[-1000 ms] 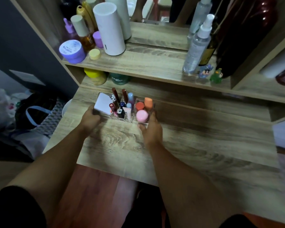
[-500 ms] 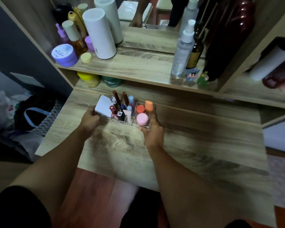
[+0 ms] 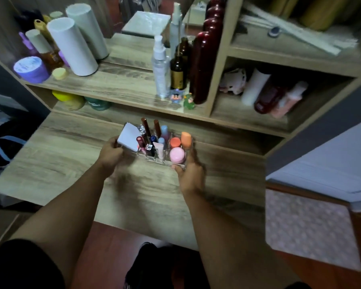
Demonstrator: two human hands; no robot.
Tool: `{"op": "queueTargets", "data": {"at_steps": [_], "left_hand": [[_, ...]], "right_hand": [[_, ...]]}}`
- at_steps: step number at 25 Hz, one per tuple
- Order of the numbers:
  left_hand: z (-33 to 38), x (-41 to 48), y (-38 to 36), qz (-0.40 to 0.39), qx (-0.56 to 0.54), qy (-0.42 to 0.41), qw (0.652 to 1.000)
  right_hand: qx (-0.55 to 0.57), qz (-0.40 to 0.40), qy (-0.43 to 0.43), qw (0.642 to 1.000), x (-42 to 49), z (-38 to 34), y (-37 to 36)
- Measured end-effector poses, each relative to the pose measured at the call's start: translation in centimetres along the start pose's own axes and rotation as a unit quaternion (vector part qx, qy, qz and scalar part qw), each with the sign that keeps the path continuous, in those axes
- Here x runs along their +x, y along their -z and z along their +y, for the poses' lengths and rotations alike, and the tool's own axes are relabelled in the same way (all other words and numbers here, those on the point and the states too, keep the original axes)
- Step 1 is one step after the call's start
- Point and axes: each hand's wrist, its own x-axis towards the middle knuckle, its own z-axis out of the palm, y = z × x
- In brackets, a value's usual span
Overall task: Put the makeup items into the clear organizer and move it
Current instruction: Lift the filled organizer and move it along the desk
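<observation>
Both forearms reach forward over the wooden desk, and the left hand and right hand are clamped on opposite ends of the clear organizer, which sits toward the desk's back edge; motion blur hides whether it touches the surface. Inside it stand a white compact at the left, lipsticks and tubes in the middle, and a pink round jar and orange sponge at the right. Beyond, the shelf carries a white cylinder, a purple jar and a spray bottle.
</observation>
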Motion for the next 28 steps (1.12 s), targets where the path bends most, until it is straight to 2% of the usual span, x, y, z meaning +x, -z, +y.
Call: {"op": "queueTargets", "data": {"at_steps": [4,10,14,18,28], "left_hand": [[-0.2,-1.7,-4.7,-0.020,-0.028,0.016,0.999],[0.2,-3.8,-9.7,-0.043,-0.029,0.048,0.997],[0.7,-4.6,-12.0,-0.022,-0.012,0.057,0.998],[1.2,-5.4,-13.5,0.007,0.026,0.053,0.998],[2.2,-6.8,-14.9,0.004,0.067,0.056,0.996]], "right_hand": [[-0.032,-0.007,-0.009,0.999,-0.3,4.0,3.3],[-0.010,0.003,-0.007,1.000,-0.4,8.4,6.2],[-0.032,0.009,-0.013,0.999,0.1,10.5,7.2],[-0.019,0.013,0.000,1.000,0.5,11.7,8.0],[0.003,-0.004,0.015,1.000,1.2,12.9,9.3]]}}
